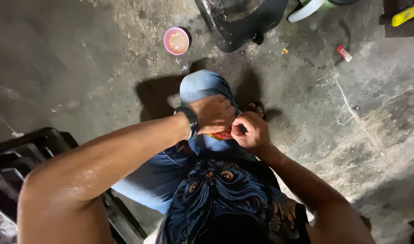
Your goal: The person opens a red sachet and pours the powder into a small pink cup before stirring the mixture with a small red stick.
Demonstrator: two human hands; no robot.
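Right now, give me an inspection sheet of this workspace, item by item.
Surface: rough grey concrete floor, stained and dusty, with a white scuff line.
Job's things: small red packet, mostly hidden between both hands over the knee in blue jeans.
Clutter: pink bowl of pale liquid; small red and white item; scattered crumbs.
Grippers: left hand, black wristband, closed on the packet; right hand pinching it too.
Cables: nothing seen.
Surroundings: black plastic base at top; dark slatted crate at left; yellow object in the top right corner.
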